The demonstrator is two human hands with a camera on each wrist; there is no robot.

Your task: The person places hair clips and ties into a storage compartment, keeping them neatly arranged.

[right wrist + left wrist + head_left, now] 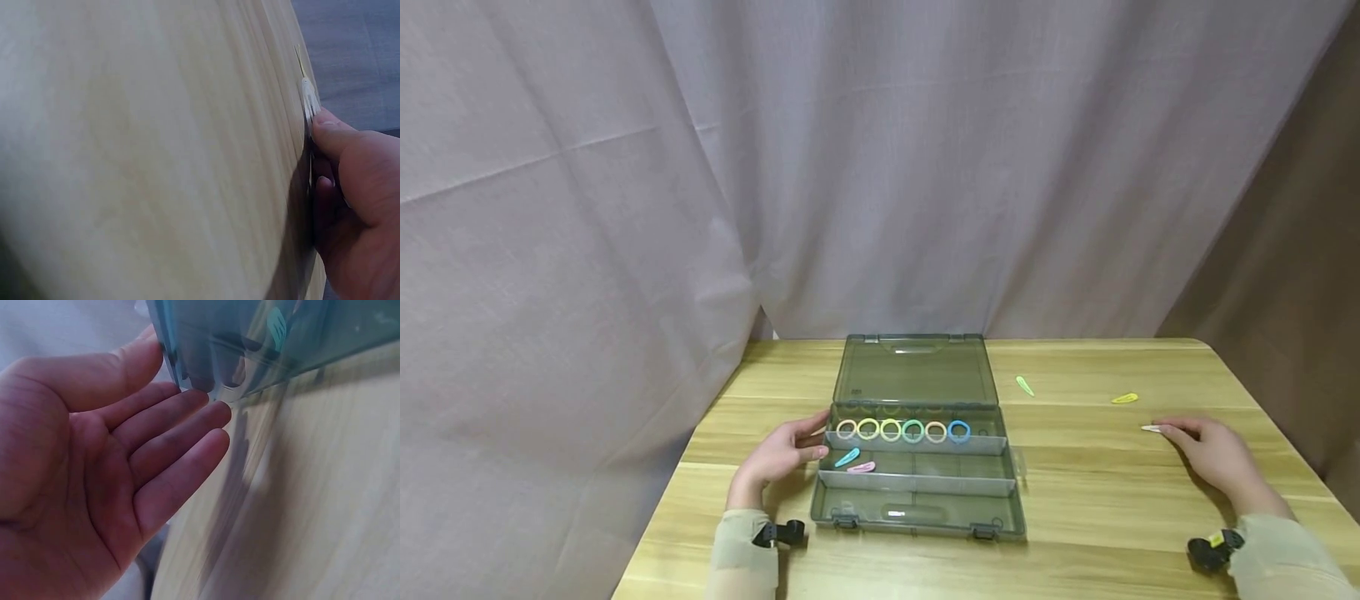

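Note:
My left hand [777,456] rests against the left side of a translucent dark-green box [917,504], whose lid [917,375] lies back. In the left wrist view, its fingers are extended and touch the box wall. At the table's right, my right hand [1217,460] pinches a white snap hair clip [308,97] between thumb and fingers, close to the wood. Several coloured hair ties [913,421] stand in a row in the box's back compartment. A blue hair clip [847,457] and a pink hair clip [862,467] lie in the middle compartment.
A green hair clip [1025,386] lies on the wooden table [1090,517] right of the lid. Farther right is a yellow hair clip [1125,398], near my right hand. Grey curtains [880,167] hang behind the table.

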